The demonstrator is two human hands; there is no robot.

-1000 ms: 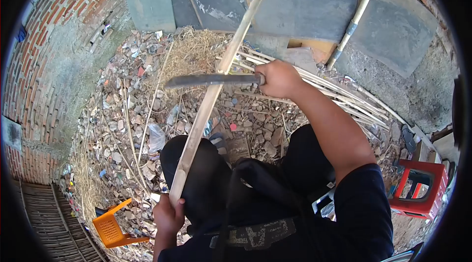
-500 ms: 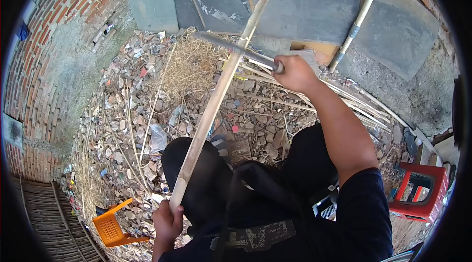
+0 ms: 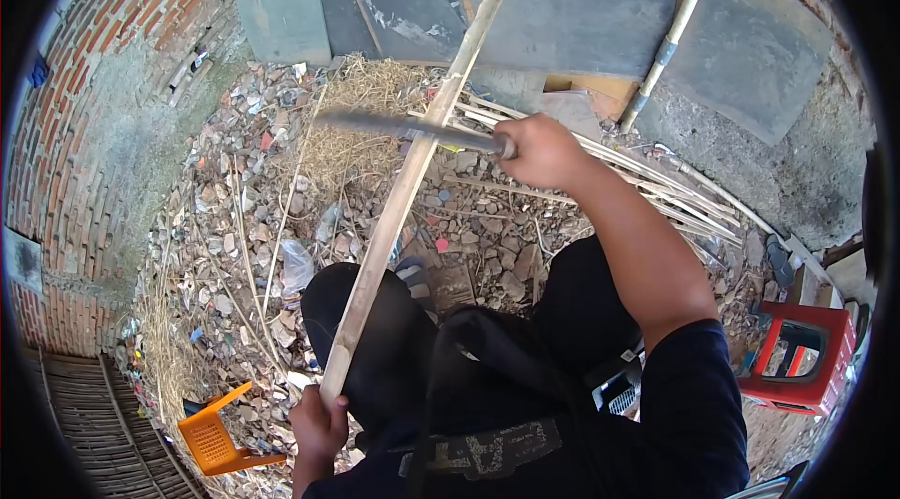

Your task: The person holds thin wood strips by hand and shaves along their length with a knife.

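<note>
My left hand (image 3: 320,426) grips the lower end of a long pale bamboo strip (image 3: 386,235), which slants up and away over my knee. My right hand (image 3: 544,152) is wrapped round the handle of a long dark machete (image 3: 375,123). The blade, blurred by motion, points left and crosses the upper half of the strip. Whether its edge bites into the strip cannot be made out. Beyond my right hand, a bundle of thin bamboo strips (image 3: 656,188) lies on the rubble.
Rubble (image 3: 225,255) and dry shavings (image 3: 361,138) cover the ground. An orange plastic chair (image 3: 211,438) lies at lower left, a red stool (image 3: 817,358) at right. A pipe (image 3: 667,49) leans by grey panels (image 3: 581,16); a brick wall (image 3: 70,171) stands left.
The machete first moved up along the strip, away from me, then came back down toward me. My left hand has kept its hold on the strip's lower end.
</note>
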